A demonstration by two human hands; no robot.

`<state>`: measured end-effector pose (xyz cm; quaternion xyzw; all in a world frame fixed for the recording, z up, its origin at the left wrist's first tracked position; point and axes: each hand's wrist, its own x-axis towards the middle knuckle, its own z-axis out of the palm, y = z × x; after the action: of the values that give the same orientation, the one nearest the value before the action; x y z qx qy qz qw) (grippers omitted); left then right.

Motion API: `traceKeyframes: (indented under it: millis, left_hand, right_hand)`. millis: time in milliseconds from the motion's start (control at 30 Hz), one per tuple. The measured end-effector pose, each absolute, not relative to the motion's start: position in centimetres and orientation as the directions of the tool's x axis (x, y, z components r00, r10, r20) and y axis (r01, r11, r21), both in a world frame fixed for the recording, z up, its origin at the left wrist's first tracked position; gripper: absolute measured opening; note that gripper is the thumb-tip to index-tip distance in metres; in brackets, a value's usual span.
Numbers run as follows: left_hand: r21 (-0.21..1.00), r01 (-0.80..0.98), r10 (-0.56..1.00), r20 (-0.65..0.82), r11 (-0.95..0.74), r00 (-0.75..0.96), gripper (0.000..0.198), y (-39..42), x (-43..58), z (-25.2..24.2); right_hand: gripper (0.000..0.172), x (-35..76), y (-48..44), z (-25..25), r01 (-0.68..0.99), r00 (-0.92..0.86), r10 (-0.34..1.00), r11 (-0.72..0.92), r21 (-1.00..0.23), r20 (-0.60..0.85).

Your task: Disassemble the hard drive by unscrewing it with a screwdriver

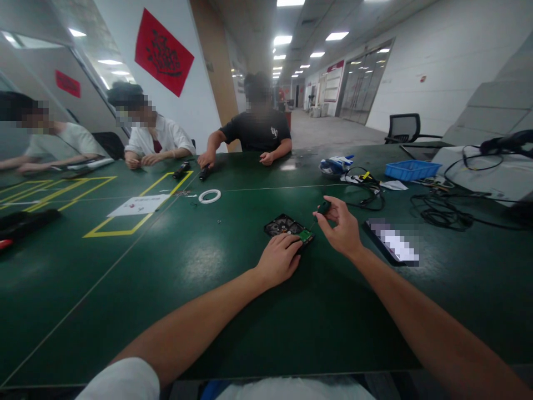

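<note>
A small black device with a green circuit board, a hard drive (pixel 283 225), lies on the dark green table (pixel 208 289) in front of me. My left hand (pixel 278 259) rests on its near edge, fingers curled down and pressing on it. My right hand (pixel 342 226) hovers just right of the drive, fingers pinched round the dark handle of a small screwdriver (pixel 322 209) whose thin shaft slants down toward the green board.
A phone (pixel 391 242) lies right of my right hand. Black cables (pixel 441 214), a blue tray (pixel 410 169) and a white box stand at the right. A white tape ring (pixel 209 196), paper sheet (pixel 139 205) and yellow floor-tape outlines sit left. Two people sit across the table.
</note>
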<state>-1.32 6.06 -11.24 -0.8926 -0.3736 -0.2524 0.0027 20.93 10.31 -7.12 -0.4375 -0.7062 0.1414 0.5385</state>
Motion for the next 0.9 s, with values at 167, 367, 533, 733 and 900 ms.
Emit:
traceKeyframes:
  millis: [167,367,533,733,900]
  left_hand:
    - [0.188,0.666,0.665,0.455,-0.722,0.592,0.040,6.1,-1.3,-11.3]
    - [0.175,0.671,0.664,0.455,-0.720,0.593,0.040,6.2,-1.3,-11.5]
    - [0.179,0.672,0.666,0.454,-0.719,0.591,0.040,6.1,-1.3,-11.5]
    - [0.174,0.668,0.660,0.458,-0.724,0.596,0.040,6.2,-1.4,-11.5]
    - [0.177,0.664,0.660,0.451,-0.726,0.601,0.040,6.2,-1.3,-11.5]
  right_hand:
    - [0.053,20.9,10.4,-7.5,0.466,-0.064,0.769,0.587,-0.662,0.636]
    - [0.054,21.0,11.1,-8.1,0.476,-0.068,0.713,0.638,-0.606,0.697]
    - [0.054,21.3,11.3,-8.0,0.587,-0.081,0.662,0.636,-0.500,0.745]
    - [0.051,21.3,11.2,-7.8,0.642,-0.102,0.626,0.635,-0.429,0.773]
    - [0.051,21.2,11.4,-8.3,0.615,-0.069,0.624,0.641,-0.460,0.778]
